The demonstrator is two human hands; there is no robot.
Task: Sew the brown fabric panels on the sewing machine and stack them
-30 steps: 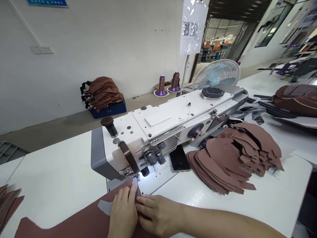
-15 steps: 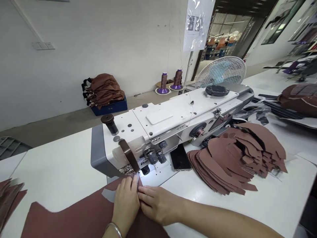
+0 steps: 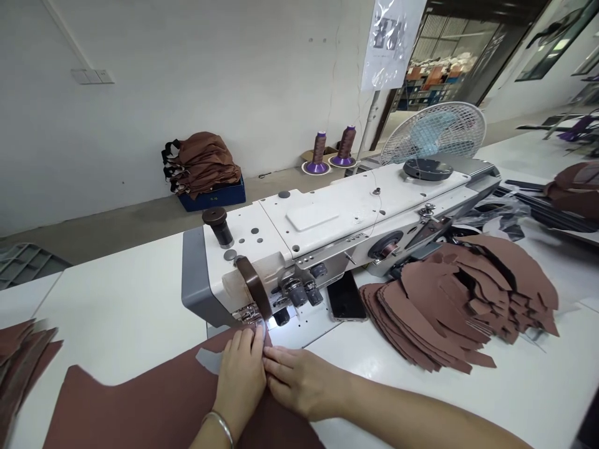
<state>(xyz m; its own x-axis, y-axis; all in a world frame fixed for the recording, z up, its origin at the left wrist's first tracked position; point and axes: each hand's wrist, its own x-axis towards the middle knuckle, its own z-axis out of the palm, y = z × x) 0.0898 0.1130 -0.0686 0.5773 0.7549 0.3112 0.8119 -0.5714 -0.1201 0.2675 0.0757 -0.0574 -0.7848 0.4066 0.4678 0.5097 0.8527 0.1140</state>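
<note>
A large brown leather-like panel (image 3: 140,405) lies on the white table and runs up under the needle area of a white sewing machine (image 3: 318,215). My left hand (image 3: 242,371) presses on the panel close to the presser foot, its fingers bent and held together. A silver bangle circles that wrist. Beside it, my right hand (image 3: 304,383) grips the panel near its right edge, fingers together and thumb hidden. The two hands touch or nearly touch. A pale grey patch (image 3: 209,360) shows on the panel left of my left hand. The needle itself is hidden.
Right of the machine lie a black phone (image 3: 346,296) and stacked brown cut pieces (image 3: 435,305). More brown pieces (image 3: 28,362) sit at far left. Behind are two thread cones (image 3: 319,153), a fan (image 3: 435,134) and a blue box (image 3: 213,196) heaped with brown material.
My view has swung slightly, so the machine and its surroundings sit further right in the picture. Both hands stay on the panel at nearly the same place beside the presser foot.
</note>
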